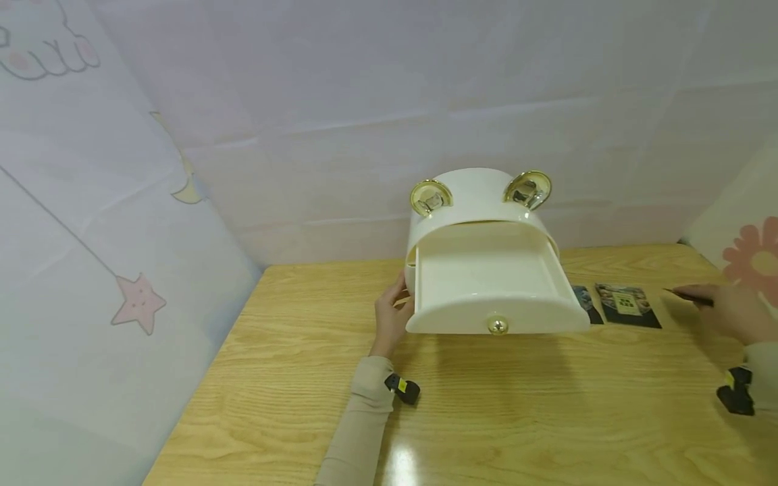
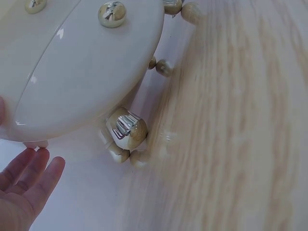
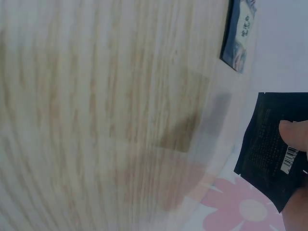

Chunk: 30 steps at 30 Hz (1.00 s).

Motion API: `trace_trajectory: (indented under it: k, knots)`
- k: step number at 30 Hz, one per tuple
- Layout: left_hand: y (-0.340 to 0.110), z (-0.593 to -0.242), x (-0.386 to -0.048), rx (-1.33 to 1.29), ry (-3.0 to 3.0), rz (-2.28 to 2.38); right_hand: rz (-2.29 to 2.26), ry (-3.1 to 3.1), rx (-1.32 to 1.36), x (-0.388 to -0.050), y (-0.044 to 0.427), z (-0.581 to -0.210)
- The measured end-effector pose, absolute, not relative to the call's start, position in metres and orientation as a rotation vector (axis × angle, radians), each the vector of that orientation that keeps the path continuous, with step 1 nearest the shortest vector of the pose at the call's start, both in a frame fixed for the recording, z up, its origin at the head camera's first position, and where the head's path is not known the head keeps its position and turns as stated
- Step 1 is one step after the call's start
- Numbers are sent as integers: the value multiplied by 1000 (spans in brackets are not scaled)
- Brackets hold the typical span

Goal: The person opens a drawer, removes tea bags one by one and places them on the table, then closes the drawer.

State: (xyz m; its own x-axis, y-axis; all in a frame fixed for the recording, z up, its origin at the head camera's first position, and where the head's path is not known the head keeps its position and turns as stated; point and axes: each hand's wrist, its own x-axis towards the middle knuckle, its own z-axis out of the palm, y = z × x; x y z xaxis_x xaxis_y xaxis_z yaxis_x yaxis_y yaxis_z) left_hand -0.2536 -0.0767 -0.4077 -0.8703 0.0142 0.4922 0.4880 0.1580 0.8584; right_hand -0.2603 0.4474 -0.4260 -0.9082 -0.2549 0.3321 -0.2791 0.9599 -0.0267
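A white storage box [image 1: 480, 189] with gold ears stands on the table, its drawer [image 1: 495, 270] pulled out toward me. My left hand [image 1: 392, 314] is at the box's left side, its fingers [image 2: 45, 180] fairly straight with the tips against the white body. Out to the right, my right hand [image 1: 738, 314] pinches a small black sachet [image 3: 274, 144] by its edge. Print and a barcode show on the sachet's face in the right wrist view. Part of the left hand is hidden behind the drawer.
Two dark printed sachets lie right of the box: one [image 1: 629, 307] in full view, the other [image 1: 586, 304] partly behind the drawer. The wooden table [image 1: 292, 378] meets cloth-covered walls [image 1: 340, 169] at the back and sides. A gold knob [image 1: 498, 325] is on the drawer front.
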Motion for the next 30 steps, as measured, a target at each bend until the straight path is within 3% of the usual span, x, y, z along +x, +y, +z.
trace_trajectory:
  k: [11, 30]
  knots:
    - [-74, -409, -254, -486, -2068, -1776, 171, -2985, 266, -266, 448, -435]
    - [-76, -408, -255, -482, -2054, -1764, 315, -3189, 361, -269, 457, -445]
